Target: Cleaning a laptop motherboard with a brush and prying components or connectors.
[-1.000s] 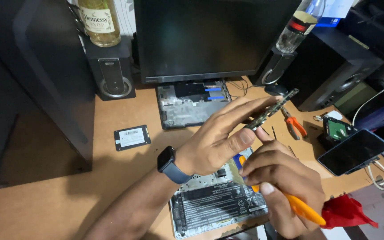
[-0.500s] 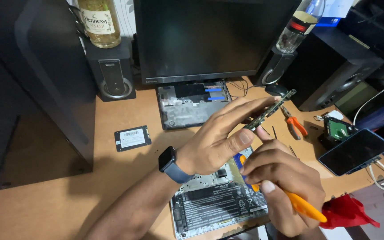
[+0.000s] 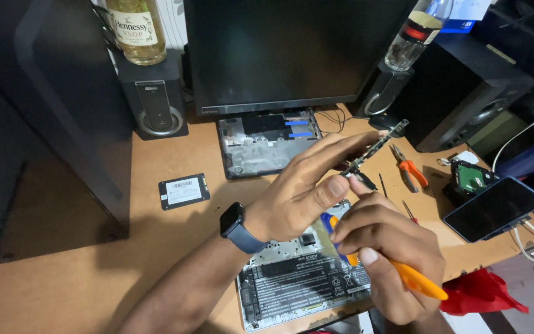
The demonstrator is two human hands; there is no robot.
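Observation:
My left hand (image 3: 307, 188), with a dark smartwatch on its wrist, pinches a narrow green circuit strip (image 3: 375, 147) and holds it up above the desk. Just below it, my right hand (image 3: 387, 250) grips an orange-handled screwdriver (image 3: 416, 281), handle pointing right and down; its tip is hidden behind my fingers near the strip. Under both hands lies an opened laptop (image 3: 298, 281) with its battery and board showing.
A removed laptop bottom cover (image 3: 267, 142) lies before the black monitor (image 3: 292, 52). On the wooden desk (image 3: 75, 272) are a small flat drive (image 3: 184, 190), orange pliers (image 3: 408, 167), a phone (image 3: 494, 207), a bare hard drive (image 3: 470, 176), a red cloth (image 3: 480, 291), speakers and bottles.

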